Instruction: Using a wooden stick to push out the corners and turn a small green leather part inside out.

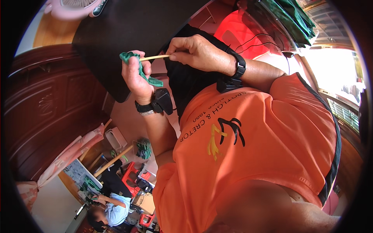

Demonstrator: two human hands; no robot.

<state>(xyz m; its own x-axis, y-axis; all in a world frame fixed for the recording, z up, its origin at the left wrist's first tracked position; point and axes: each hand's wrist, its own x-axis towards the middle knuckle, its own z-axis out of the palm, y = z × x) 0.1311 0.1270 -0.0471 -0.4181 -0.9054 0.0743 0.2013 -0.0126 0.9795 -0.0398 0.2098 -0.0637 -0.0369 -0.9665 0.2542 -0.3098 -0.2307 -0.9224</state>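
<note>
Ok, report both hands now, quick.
Left hand: closed, holding the green cloth.
Right hand: closed, fingertips pinching the thin stick.

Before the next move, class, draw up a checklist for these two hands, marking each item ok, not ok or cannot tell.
1. Right hand pinching the thin stick: ok, near one end.
2. Left hand holding the green fabric: ok.
3. Fabric fully gathered inside the left hand: not ok, a strip sticks out.
4. Stick's other end seated in the fabric: cannot tell, that end is hidden at the left hand.
5. Pink fan apart from both hands: ok.
</note>
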